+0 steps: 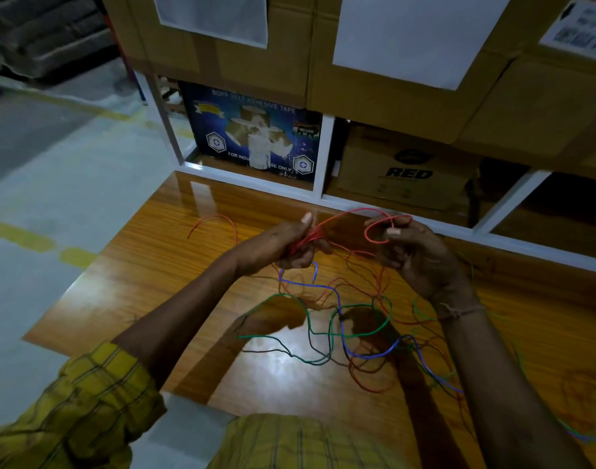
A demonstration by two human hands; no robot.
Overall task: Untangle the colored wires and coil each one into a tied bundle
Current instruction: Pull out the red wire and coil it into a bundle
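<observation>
A person in a yellow checked shirt (86, 407) holds both bare hands up over a glossy wooden desk (195, 265). The left hand (283, 247) has its grip closed around a gathered bunch of red wire (340, 216), fingers curled and thumb pointing up. From that bunch the red wire arches to the right, where the right hand (413, 252) pinches a loop of it between thumb and fingertips. One free red end curves away over the desk to the left of the left hand.

Below and between the forearms, a loose tangle lies on the desk. In it a blue wire (340, 313) snakes from just under the left hand toward the near right, a green wire (310, 319) makes wide loops around it, and thin dark strands cross both. More red wire trails down from the hands into this tangle. A thin thread bracelet (459, 313) circles the right wrist.

At the far edge of the desk stands a white shelf frame (323, 157) holding a blue tape box (256, 130) and brown cardboard cartons (408, 170).
</observation>
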